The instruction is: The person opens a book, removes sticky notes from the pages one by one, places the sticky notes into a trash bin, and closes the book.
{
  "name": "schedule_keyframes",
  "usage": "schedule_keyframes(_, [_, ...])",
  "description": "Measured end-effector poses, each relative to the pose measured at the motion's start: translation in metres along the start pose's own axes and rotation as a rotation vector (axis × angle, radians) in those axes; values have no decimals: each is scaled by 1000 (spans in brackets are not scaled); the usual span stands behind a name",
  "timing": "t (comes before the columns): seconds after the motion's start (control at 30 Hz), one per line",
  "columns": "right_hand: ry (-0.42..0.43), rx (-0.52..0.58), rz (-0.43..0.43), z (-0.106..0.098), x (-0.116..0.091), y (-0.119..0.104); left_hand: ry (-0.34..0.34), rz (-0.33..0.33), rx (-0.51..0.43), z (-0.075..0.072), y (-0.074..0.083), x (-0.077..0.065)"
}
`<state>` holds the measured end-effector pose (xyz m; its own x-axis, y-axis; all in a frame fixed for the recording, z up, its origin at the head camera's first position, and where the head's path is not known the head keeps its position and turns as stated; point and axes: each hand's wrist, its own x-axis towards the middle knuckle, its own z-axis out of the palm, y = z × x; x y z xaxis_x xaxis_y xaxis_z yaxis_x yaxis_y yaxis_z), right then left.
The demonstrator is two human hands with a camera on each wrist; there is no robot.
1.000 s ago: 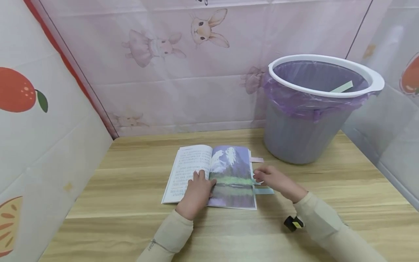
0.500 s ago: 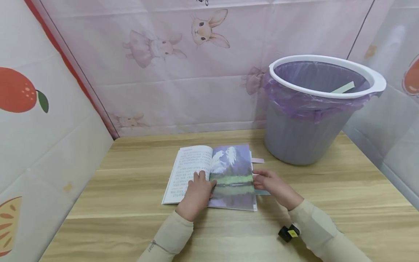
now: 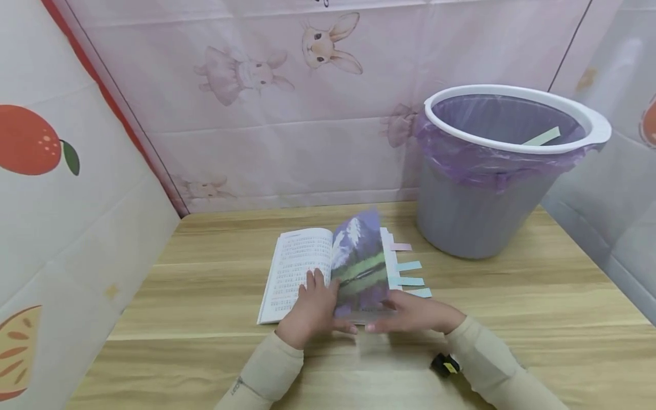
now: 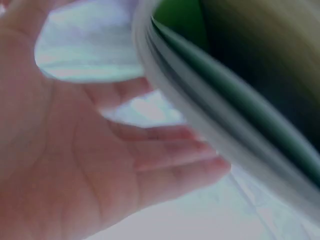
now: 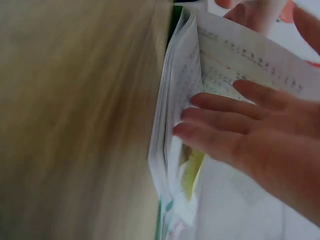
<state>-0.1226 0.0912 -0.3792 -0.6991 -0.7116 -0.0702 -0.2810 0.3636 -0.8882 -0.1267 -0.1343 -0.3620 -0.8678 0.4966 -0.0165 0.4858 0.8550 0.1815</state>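
An open book (image 3: 294,276) lies on the wooden table, printed text on its left page and a mountain-and-lake picture on its right page (image 3: 361,259). My left hand (image 3: 307,313) rests over the lower gutter, fingers spread on the text page. The picture page stands partly lifted, its outer edge curving up. My right hand (image 3: 420,314) is at that page's lower right corner, thumb in front and fingers partly hidden behind it. In the right wrist view the right hand's fingers (image 5: 220,120) are straight against the pages. A pink tab (image 3: 402,247) and several blue tabs (image 3: 410,281) stick out at the right.
Behind and right of the book stands a grey bin (image 3: 456,210) with a white rim and purple liner (image 3: 494,176). A pale green strip (image 3: 543,136) shows inside it. A black object with a yellow label (image 3: 445,365) sits by the right wrist. Printed cloth walls (image 3: 287,154) surround the table (image 3: 205,285).
My right hand has moved from the tabs down to the lower right corner, and the picture page has lifted leftward, uncovering the tabs. The left hand has stayed nearly in place, its thumb now lower.
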Motion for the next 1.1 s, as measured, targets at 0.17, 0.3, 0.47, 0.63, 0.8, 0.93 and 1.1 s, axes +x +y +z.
schedule_keyframes(0.17, [-56, -249, 5, 7, 2, -10, 222, 61, 74, -7, 12, -7])
schedule_keyframes(0.3, [-80, -350, 84, 11, 4, -20, 478, 25, 58, -21, 17, -16])
schedule_keyframes(0.47, [-80, -383, 145, 13, 5, -26, 762, -89, -21, -34, 6, -26])
schedule_keyframes(0.63, [-74, -381, 161, 14, 5, -27, 646, -252, 57, -34, -11, -31])
schedule_keyframes(0.8, [-74, -377, 187, 15, 5, -27, 383, -283, 234, -20, -16, -32])
schedule_keyframes(0.93, [-66, -394, 179, 16, 4, -27, 257, -81, 321, -7, -5, -29])
schedule_keyframes(1.1, [-50, -420, 176, 18, 3, -27, 208, 5, 371, 4, 10, -22])
